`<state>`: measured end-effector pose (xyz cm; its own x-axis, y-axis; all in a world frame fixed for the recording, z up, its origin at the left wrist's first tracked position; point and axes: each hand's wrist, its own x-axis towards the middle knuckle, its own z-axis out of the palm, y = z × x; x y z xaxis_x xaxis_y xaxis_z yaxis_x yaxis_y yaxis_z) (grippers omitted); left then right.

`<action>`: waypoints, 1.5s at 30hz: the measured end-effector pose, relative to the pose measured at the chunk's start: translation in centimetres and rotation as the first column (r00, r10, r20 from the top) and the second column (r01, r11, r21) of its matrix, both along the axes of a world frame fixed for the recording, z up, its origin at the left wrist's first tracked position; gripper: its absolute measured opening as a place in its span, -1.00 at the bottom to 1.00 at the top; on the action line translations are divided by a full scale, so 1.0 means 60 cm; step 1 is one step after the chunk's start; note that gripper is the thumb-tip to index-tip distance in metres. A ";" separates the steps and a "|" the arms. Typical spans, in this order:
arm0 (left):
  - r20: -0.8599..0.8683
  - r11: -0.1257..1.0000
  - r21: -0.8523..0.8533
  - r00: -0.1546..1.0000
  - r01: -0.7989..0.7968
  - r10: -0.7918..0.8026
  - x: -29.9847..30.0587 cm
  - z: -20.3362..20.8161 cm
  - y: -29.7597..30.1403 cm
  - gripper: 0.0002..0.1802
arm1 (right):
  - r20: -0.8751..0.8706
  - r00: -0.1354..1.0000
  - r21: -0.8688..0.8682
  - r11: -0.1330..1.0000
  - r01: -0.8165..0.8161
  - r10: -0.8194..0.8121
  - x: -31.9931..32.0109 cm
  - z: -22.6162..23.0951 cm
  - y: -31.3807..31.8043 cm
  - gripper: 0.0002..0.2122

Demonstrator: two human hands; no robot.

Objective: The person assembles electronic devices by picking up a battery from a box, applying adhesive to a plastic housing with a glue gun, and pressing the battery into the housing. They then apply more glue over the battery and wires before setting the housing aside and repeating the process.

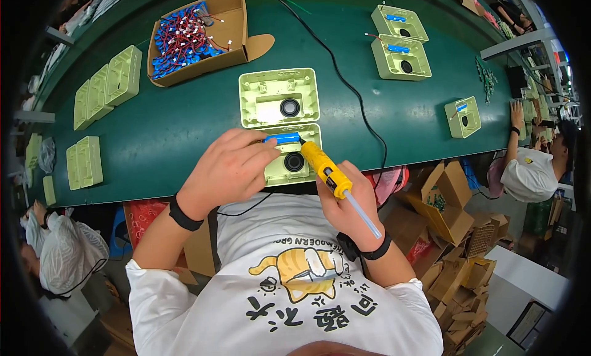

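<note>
Blue cell: a blue cylindrical battery (284,138) lies between our two hands, in or just over the far part of a pale green rectangular plastic housing (280,176).
Left hand: fingers of our left hand (229,166) bunched and bent, fingertips on the cell's left end.
Right hand: our right hand (349,199) is wrapped round a yellow plastic glue gun (326,170), its black nozzle (301,140) aimed at the cell's right end; a translucent glue stick (363,215) trails from the back toward our wrist.
Near the hands: black round speaker (294,162) below the cell, between the hands; second pale green housing (247,100) directly beyond them; open brown cardboard box (233,24) of blue cells well beyond the left hand, on the dark green table (206,122).
Doing it well: we'd hold the cell steady and level, left fingertips well off the hot nozzle, and squeeze lightly so the bead sits where cell meets plastic. We'd steer drips away from the speaker.
Nozzle gap: can't tell if the tip touches the cell or hovers just above.
Left grip: can't tell pinch from press; the thumb is hidden.
Trigger: hidden behind gun and palm; can't tell if pulled.
Cell leads: none visible; the left end is under our fingers.
Bead: too small to make out.
</note>
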<state>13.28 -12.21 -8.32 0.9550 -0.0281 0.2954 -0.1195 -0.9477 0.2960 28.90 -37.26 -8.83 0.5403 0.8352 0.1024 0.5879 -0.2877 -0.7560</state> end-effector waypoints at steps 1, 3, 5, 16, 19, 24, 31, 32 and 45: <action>-0.001 1.000 -0.001 1.000 0.003 -0.003 -0.002 0.007 0.002 -0.56 | 0.000 1.000 -0.007 1.000 -0.004 0.004 0.000 -0.003 -0.001 -0.92; -0.050 0.999 -0.024 0.998 0.034 -0.035 -0.008 0.021 0.008 -0.45 | 0.004 1.000 -0.019 1.000 0.010 -0.010 0.000 -0.011 -0.003 -0.91; -0.075 0.998 -0.037 0.996 0.051 -0.054 -0.010 0.020 0.014 -0.38 | 0.017 0.999 -0.041 0.999 0.033 -0.032 0.000 -0.016 -0.006 -0.90; 0.001 0.997 0.022 0.998 -0.068 0.068 -0.008 -0.026 -0.042 -0.30 | -0.103 0.989 -0.041 0.994 0.098 -0.102 0.020 0.012 -0.012 -0.86; 0.008 0.994 -0.012 0.994 -0.108 0.108 -0.003 -0.034 -0.064 -0.28 | -0.188 0.973 -0.057 0.991 0.125 -0.134 0.036 0.011 -0.014 -0.85; 0.051 0.973 -0.126 0.979 -0.192 0.199 -0.011 -0.031 -0.078 -0.19 | -0.234 0.962 -0.107 0.987 0.121 -0.143 0.051 0.020 -0.018 -0.80; 0.100 0.810 -0.459 0.885 -0.365 0.455 -0.006 -0.069 -0.103 -0.05 | -0.137 0.989 -0.064 0.997 0.049 -0.057 0.047 0.046 -0.031 -0.82; 0.079 0.808 -0.461 0.890 -0.367 0.449 -0.002 -0.066 -0.102 -0.02 | -0.165 0.986 -0.073 0.997 0.006 -0.018 0.046 0.056 -0.030 -0.83; 0.173 0.883 -0.354 0.907 -0.306 0.384 0.003 -0.050 -0.108 -0.25 | -0.340 0.937 -0.025 0.995 -0.097 0.083 0.028 0.049 -0.004 -0.85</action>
<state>13.45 -18.68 -11.33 0.7896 0.4211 0.4463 0.0966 -0.8036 0.5873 30.59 -37.53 -5.91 0.4599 0.8814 -0.1078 0.3244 -0.2799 -0.9036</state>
